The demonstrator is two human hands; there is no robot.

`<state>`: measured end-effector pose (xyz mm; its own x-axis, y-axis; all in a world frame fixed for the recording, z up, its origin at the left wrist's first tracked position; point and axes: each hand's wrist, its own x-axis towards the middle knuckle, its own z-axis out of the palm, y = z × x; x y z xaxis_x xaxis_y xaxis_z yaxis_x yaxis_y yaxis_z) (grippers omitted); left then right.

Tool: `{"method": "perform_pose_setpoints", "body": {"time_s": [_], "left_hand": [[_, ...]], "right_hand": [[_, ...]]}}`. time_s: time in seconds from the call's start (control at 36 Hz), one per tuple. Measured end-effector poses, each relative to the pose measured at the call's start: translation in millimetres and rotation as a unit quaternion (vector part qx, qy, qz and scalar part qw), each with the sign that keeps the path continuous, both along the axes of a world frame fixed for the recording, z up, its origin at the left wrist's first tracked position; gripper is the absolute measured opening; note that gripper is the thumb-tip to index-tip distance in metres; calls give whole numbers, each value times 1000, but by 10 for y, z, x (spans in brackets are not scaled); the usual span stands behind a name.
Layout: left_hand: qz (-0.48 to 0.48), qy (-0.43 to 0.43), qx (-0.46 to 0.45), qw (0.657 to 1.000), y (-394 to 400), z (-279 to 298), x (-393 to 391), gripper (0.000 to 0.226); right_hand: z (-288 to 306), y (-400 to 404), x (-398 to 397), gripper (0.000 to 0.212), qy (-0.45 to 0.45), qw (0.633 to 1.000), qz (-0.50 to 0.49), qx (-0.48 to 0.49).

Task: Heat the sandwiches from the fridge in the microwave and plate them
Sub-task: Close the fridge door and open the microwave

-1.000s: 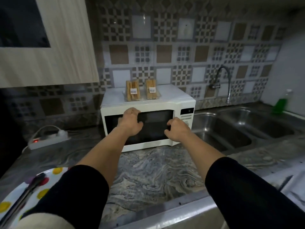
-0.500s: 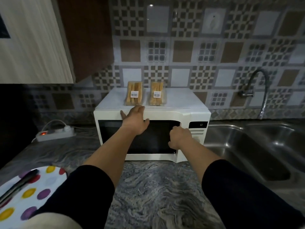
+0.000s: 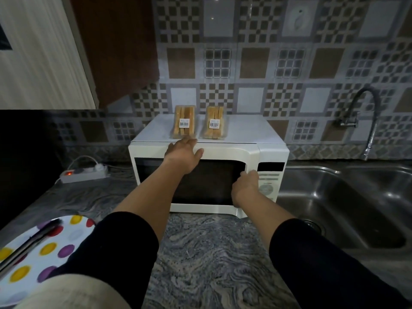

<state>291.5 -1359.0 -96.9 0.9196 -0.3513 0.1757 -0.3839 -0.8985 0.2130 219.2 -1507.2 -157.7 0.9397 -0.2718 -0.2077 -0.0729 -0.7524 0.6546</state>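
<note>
A white microwave oven with a dark glass door [image 3: 207,175] stands on the grey marbled stone table [image 3: 207,253], its door shut. Two clear-wrapped packs of sliced sandwiches lie side by side on its flat top, near the front edge: the left pack [image 3: 183,122] and the right pack [image 3: 214,122], each bearing a white barcode label. The left hand [image 3: 184,153] rests flat on the upper front edge of the oven with fingers straight, an open grip holding nothing; its fingertips lie just beside the left pack, and contact cannot be told. The right hand [image 3: 246,186] has its fingers curled at the right edge of the door, next to the control panel [image 3: 269,175]; its grip is narrow, closed on the door edge. A white plate with coloured dots [image 3: 51,248] sits at the table's left, with dark tongs [image 3: 29,244] lying across it. A white power strip [image 3: 83,173] lies left of the oven. A steel sink [image 3: 347,197] and curved tap [image 3: 365,119] stand to the right.
</note>
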Motion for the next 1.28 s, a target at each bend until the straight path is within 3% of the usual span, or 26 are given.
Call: {"method": "perform_pose_setpoints", "body": {"time_s": [0.25,0.36,0.47,0.53,0.61,0.67,0.75,0.81,0.86,1.03,1.28], "left_hand": [[-25,1,34,999,39,-44,-37,67],[-37,-14,31,999,92,-90,-97,70],[-48,-25,33,998,200,-122,-217,71],[-56,-25,36,997,268,-106,-290,70],[-78,-22,29,996,454,-70,-460,68],[-92,-3,6,996,604,-73,-553,66],[-112,25,-26,993,847,-83,-634,62],[-114,41,-31,992,968,-82,-682,59],[-110,62,-26,992,1136,-65,-768,57],[-101,100,-20,990,1681,-8,-933,55],[-55,133,-21,989,2415,45,-999,48]], "right_hand": [[-83,212,-148,38,-44,995,-53,73],[57,278,-359,36,-99,984,-21,145],[272,343,-645,31,-274,921,152,231],[362,329,-722,25,-390,869,251,171],[486,429,-883,31,-481,832,251,113],[596,573,-997,37,-466,848,209,140],[730,876,-1187,44,-348,883,69,308],[776,1092,-1290,52,-237,857,-41,456],[793,1389,-1392,55,-199,815,-88,537],[716,2167,-1453,60,-166,761,-117,616],[657,3027,-1454,60,-110,743,-86,654]]}}
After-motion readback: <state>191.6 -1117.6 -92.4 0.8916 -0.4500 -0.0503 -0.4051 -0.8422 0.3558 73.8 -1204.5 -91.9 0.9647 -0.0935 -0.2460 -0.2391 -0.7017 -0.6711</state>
